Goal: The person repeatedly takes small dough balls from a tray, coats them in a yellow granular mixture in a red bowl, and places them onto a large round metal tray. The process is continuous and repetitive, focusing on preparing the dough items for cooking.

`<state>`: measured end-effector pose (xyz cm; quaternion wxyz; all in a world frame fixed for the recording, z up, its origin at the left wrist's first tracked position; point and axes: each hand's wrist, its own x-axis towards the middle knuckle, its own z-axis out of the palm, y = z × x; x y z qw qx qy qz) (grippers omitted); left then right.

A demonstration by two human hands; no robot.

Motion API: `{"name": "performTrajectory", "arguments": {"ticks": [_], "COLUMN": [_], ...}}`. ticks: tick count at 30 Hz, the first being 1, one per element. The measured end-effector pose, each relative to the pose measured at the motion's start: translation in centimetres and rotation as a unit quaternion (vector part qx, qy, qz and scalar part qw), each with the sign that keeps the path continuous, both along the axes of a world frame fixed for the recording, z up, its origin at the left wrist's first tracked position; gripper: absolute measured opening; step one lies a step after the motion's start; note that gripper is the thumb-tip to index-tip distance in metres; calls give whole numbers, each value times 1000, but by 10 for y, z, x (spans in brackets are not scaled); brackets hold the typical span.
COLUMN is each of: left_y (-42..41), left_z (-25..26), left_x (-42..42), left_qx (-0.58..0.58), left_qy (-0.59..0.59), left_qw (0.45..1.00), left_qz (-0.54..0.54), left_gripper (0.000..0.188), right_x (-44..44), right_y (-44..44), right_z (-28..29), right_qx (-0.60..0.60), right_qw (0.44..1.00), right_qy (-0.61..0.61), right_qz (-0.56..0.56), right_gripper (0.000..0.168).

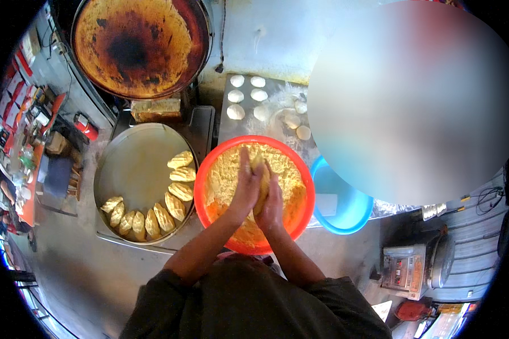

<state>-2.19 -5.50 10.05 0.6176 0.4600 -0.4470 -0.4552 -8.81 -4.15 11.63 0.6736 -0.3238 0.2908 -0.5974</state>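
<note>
Both of my hands are over a red plastic basin (201,186) that holds yellow crumbly flour or meal (222,178). Between my left hand (248,190) and my right hand (271,203) is an elongated, yellow-coated piece of dough (261,186), pressed by both palms. The fingers point away from me and are slightly blurred. To the left, a round metal pan (135,161) holds several shaped, ridged yellow dough pieces (180,191) in a curve along its right and lower rim.
Round white dough pieces (236,96) lie on a floured dark worktop (275,82) behind the basin. A blue basin (343,216) stands at right. A large browned round griddle (152,51) is at upper left, a red fire extinguisher (86,127) farther left. The upper right is blurred.
</note>
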Motion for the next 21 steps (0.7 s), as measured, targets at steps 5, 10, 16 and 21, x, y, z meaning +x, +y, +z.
{"name": "performTrajectory", "arguments": {"ticks": [5,10,16,21], "left_y": [23,38,76,106], "left_z": [33,18,-27,-44], "left_x": [54,107,213,330], "left_qx": [28,-24,57,125], "left_qy": [301,202,44,-119], "left_qw": [953,964,947,902], "left_qz": [24,170,314,395], "left_gripper": [63,54,62,68], "right_x": [28,94,214,339], "right_y": [1,4,15,-3], "right_z": [18,-8,-54,-203], "right_qx": [-174,-216,112,318], "right_qw": [915,914,920,823], "right_qy": [354,306,154,-42], "right_qz": [86,158,341,468], "right_gripper": [67,70,59,60]}}
